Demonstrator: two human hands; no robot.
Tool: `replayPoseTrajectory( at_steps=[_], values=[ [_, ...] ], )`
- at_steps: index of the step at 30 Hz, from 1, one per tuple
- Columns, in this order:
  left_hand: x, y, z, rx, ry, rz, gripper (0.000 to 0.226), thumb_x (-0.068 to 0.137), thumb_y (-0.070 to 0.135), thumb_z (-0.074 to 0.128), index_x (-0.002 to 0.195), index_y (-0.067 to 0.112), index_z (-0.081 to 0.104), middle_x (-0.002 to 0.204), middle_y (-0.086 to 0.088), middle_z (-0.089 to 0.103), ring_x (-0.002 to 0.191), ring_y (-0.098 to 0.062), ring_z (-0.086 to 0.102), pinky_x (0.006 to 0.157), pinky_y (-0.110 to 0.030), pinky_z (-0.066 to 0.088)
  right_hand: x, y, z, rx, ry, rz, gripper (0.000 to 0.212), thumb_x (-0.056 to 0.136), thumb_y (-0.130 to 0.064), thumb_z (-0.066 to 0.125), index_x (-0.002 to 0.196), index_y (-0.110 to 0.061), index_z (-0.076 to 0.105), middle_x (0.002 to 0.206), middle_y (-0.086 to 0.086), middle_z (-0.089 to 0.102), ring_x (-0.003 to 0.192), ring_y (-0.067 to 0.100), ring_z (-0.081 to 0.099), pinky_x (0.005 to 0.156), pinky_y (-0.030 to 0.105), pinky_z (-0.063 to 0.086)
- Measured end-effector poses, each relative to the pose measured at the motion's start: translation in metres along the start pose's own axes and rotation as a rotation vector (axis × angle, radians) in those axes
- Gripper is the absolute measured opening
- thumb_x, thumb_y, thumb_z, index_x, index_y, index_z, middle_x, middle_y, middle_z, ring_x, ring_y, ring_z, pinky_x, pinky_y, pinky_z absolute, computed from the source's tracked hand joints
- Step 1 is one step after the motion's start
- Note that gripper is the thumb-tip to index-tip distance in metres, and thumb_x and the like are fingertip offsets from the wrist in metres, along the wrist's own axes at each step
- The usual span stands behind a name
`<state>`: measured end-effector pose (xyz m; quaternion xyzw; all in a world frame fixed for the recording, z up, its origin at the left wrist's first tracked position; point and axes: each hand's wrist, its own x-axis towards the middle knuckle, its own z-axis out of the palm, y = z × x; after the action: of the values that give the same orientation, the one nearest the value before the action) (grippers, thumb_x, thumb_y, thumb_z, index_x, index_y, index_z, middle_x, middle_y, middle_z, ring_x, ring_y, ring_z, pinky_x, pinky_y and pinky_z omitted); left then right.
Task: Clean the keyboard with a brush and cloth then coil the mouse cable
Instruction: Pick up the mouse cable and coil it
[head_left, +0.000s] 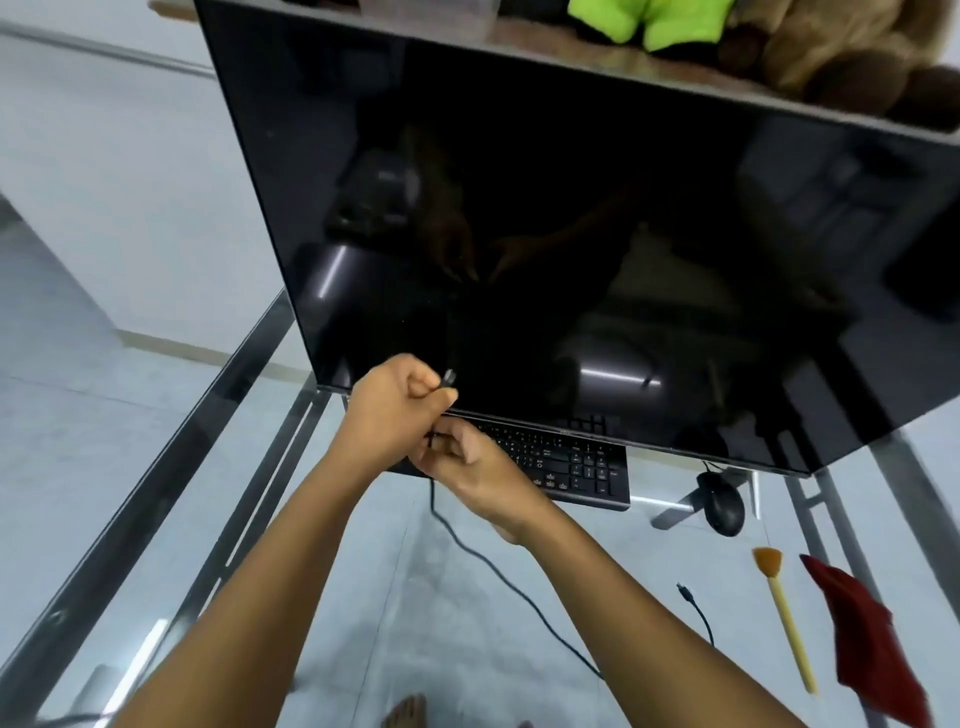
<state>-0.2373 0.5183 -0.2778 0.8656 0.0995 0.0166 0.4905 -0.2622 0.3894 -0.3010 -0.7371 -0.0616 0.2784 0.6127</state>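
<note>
My left hand (395, 402) pinches the plug end of a black cable (498, 569) in front of the monitor's lower edge. Just below it, my right hand (467, 467) grips the same cable, which hangs down and runs off behind my right forearm. Both hands hover over the left part of the black keyboard (576, 465) on the glass desk. The black mouse (722, 506) lies right of the keyboard. A brush (784, 613) with a yellow handle and orange bristles lies further right, beside a dark red cloth (872, 639).
A large dark monitor (571, 218) leans over the keyboard. The glass desk (156, 415) has metal frame bars on the left and right. A second loose cable end (688, 595) lies near the brush. Plush toys sit above the monitor. A bare foot shows under the glass.
</note>
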Motion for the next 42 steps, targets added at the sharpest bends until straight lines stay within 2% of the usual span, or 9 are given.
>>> replayPoseTrajectory(
  at_steps=[2,6,14,17,20,27,31,37,42],
  values=[
    [0.004,0.023,0.003,0.13,0.054,0.143,0.011,0.084,0.024,0.069,0.088,0.022,0.059,0.081,0.007,0.061,0.077,-0.009,0.059,0.07,-0.023,0.048,-0.011,-0.019,-0.002,0.064,-0.003,-0.063,0.009,0.098,-0.01,0.054,0.103,-0.008,0.061,0.085,0.0,0.067,0.082,0.018,0.063,0.081,0.034,0.05],
    [0.0,0.058,0.004,0.187,0.065,0.619,0.015,0.092,0.028,0.056,0.103,0.02,0.064,0.102,0.008,0.059,0.098,-0.01,0.055,0.088,-0.03,0.045,-0.042,-0.058,-0.027,-0.172,0.154,-0.156,0.021,0.097,-0.009,0.045,0.081,-0.014,0.056,0.067,-0.006,0.056,0.058,0.008,0.047,0.058,0.025,0.039],
    [-0.034,0.129,-0.003,0.128,-0.208,0.551,0.05,0.098,0.049,0.038,0.063,0.02,0.058,0.055,0.007,0.056,0.051,-0.005,0.052,0.055,-0.028,0.045,-0.101,-0.121,-0.103,-0.283,0.327,-0.327,0.031,0.094,-0.019,0.056,0.066,-0.029,0.062,0.058,-0.008,0.049,0.059,0.014,0.043,0.061,0.035,0.039],
    [-0.049,0.159,-0.017,-0.393,-0.595,0.249,0.049,0.099,0.041,0.041,0.062,0.009,0.047,0.047,-0.002,0.032,0.042,-0.014,0.029,0.046,-0.024,0.029,-0.12,-0.128,-0.126,-0.201,0.364,-0.409,0.017,0.098,-0.015,0.055,0.094,-0.02,0.071,0.057,-0.014,0.049,0.056,0.004,0.043,0.057,0.019,0.039],
    [-0.065,0.197,-0.024,-1.015,-0.762,0.138,0.022,0.097,0.017,0.041,0.083,0.006,0.055,0.062,-0.006,0.043,0.052,-0.015,0.039,0.05,-0.026,0.036,-0.131,-0.129,-0.146,-0.181,0.419,-0.502,0.022,0.102,-0.019,0.049,0.102,-0.021,0.071,0.065,-0.002,0.045,0.061,0.01,0.043,0.06,0.017,0.04],
    [-0.043,0.274,-0.025,-1.567,-0.301,0.261,0.026,0.102,0.005,0.031,0.111,0.002,0.055,0.111,-0.013,0.07,0.103,-0.023,0.068,0.088,-0.03,0.054,-0.135,-0.11,-0.149,-0.246,0.405,-0.425,0.024,0.104,-0.018,0.045,0.102,-0.021,0.068,0.064,-0.006,0.051,0.059,0.01,0.05,0.068,0.022,0.046],
    [-0.021,0.275,-0.039,-1.253,0.11,0.501,0.028,0.101,0.001,0.036,0.121,0.008,0.054,0.121,-0.004,0.065,0.111,-0.012,0.063,0.099,-0.026,0.046,-0.144,-0.104,-0.143,-0.296,0.343,-0.393,0.024,0.104,-0.023,0.045,0.101,-0.025,0.069,0.063,-0.009,0.052,0.061,0.006,0.051,0.07,0.022,0.048],
    [-0.027,0.224,-0.038,0.244,0.233,0.727,0.023,0.101,0.017,0.037,0.096,0.023,0.059,0.076,0.011,0.068,0.08,-0.001,0.056,0.114,-0.03,0.018,-0.153,-0.142,-0.135,-0.368,0.356,-0.561,0.024,0.103,-0.019,0.048,0.102,-0.019,0.071,0.054,-0.021,0.05,0.05,-0.002,0.043,0.054,0.01,0.034],
    [-0.075,0.197,-0.03,-0.251,-0.368,0.468,0.046,0.096,0.049,0.036,0.069,0.017,0.058,0.049,-0.002,0.048,0.054,-0.009,0.046,0.081,-0.029,0.042,-0.154,-0.183,-0.148,-0.283,0.488,-0.732,0.021,0.102,-0.016,0.05,0.096,-0.01,0.069,0.054,-0.027,0.056,0.056,-0.006,0.053,0.059,0.011,0.035]
  ],
)
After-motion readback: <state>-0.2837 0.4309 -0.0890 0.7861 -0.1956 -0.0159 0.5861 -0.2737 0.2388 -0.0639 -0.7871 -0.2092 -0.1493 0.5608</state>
